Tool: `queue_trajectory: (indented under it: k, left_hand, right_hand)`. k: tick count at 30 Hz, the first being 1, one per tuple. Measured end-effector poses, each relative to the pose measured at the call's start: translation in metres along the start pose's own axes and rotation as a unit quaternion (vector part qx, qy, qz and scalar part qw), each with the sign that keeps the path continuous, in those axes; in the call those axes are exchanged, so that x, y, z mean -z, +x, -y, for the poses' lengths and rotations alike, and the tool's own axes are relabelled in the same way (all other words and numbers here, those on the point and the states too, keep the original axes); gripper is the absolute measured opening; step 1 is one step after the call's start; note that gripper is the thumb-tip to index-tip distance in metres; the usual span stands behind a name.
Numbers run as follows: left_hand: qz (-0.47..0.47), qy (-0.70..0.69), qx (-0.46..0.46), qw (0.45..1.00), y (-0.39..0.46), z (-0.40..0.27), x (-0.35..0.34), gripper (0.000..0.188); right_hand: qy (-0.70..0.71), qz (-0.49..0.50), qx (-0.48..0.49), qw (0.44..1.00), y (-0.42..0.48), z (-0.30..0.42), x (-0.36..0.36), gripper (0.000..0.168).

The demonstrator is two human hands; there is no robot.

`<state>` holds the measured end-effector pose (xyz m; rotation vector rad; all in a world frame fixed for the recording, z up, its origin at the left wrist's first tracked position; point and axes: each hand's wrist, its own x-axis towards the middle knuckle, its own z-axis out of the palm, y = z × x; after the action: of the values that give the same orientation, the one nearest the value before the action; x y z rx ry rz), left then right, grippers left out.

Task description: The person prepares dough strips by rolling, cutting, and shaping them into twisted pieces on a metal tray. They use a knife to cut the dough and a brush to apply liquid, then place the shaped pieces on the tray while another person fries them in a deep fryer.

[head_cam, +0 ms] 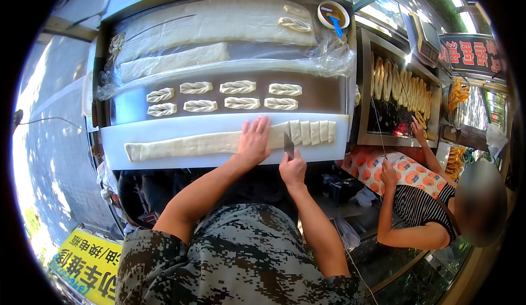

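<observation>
A long flat strip of dough (193, 144) lies across the white cutting board (152, 125). My left hand (253, 140) rests flat on it, fingers stretched toward the board's far edge, holding nothing. In my right hand (293, 166) is the handle of a knife (289, 141), whose blade meets the dough just right of my left hand. To the right of the blade lie several narrow cut dough pieces (315, 132), side by side. Beyond the board, several twisted dough pieces (237, 87) sit in two rows on a dark metal surface.
Plastic film (287, 66) covers dough sheets (213, 17) farther back. A bowl (333, 14) holds brown liquid and a blue brush (336, 25). At right, a person (423, 198) works with long sticks over a fryer (363, 120) with frying dough sticks (396, 81).
</observation>
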<state>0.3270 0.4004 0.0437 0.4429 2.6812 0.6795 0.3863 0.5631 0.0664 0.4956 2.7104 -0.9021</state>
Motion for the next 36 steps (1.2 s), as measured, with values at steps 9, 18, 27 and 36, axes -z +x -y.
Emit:
queue_trajectory:
  k: [9,18,27,36]
  left_hand:
    - [0.023,0.004,0.024,0.999,-0.013,0.014,0.014,0.094]
    - [0.002,0.006,0.016,1.0,-0.018,0.021,0.013,0.094]
    - [0.015,0.007,0.027,0.999,-0.029,0.038,0.02,0.098]
    - [0.005,0.006,0.027,1.0,-0.032,0.043,0.022,0.097]
  right_hand:
    - [-0.115,0.067,-0.028,0.991,0.063,0.045,-0.01,0.031]
    - [-0.026,-0.009,0.02,0.999,-0.011,0.006,-0.015,0.019]
    - [-0.103,0.078,-0.033,0.991,0.042,0.066,-0.032,0.027]
    - [-0.09,0.076,-0.009,0.993,-0.013,0.022,-0.019,0.022]
